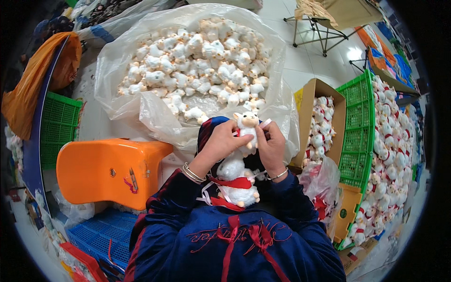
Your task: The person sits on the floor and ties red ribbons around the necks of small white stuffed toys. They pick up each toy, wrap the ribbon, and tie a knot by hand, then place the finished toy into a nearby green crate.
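My left hand [221,142] is closed around a small white plush toy [247,123] with a cream muzzle, held upright above my lap. A bit of red cloth shows by the left fingers at the toy's neck. Close against the toy's other side, my right hand [272,146] pinches a white ribbon [266,123], whose end sticks out above the fingers. Below them, more white plush toys [238,195] lie on my lap, with red scarves [235,182] and loose white ribbons [206,189] about them.
Ahead lies a large clear plastic bag [112,89] full of white plush toys. An orange stool [89,171] carrying a small pointed tool [134,178] stands left. At right are a cardboard box [334,122], a green crate [354,127] and a bag of red pieces [324,181].
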Motion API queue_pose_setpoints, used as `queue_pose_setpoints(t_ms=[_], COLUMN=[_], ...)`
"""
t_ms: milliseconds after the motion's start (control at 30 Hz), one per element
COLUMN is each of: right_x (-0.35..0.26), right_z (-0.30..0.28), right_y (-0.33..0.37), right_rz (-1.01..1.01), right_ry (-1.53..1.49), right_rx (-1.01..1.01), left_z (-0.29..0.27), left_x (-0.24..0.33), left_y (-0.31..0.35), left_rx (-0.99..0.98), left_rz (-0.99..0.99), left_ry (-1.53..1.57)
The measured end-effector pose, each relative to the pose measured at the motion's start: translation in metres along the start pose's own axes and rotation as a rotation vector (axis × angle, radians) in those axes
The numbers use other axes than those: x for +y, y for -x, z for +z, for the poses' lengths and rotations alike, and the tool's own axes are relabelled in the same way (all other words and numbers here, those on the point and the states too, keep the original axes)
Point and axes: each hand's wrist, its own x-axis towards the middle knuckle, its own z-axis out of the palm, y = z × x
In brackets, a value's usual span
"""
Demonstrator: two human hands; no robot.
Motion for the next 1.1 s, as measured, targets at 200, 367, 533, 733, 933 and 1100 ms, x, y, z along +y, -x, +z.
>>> queue_pose_setpoints(t_ms=[200,367,533,733,933,1100], right_x=[0.001,-0.008,-0.003,0.0,0.006,0.008], right_z=[-0.004,-0.006,-0.002,-0.005,-0.007,0.0], right_y=[0.001,-0.001,-0.003,-0.013,-0.025,-0.031], right_rz=[-0.012,-0.047,-0.132,-0.17,-0.091,-0.054], right_ry=[0.008,0.092,0.153,0.045,0.028,0.09], right_rx=[-0.026,-0.07,-0.062,-0.104,-0.247,-0.245], left_z=[-0.001,-0.013,-0.02,-0.013,-0.005,0.0], left_x=[0.002,0.004,-0.017,0.007,-0.003,-0.001], left_y=[0.0,-0.002,-0.02,-0.014,-0.021,-0.031], left_rx=[-0.031,-0.089,-0.159,0.039,0.101,0.147], left_rz=[-0.018,-0.032,0.015,0.128,0.205,0.354], left_ry=[-0.031,0.06,0.048,-0.212,-0.305,-0.447])
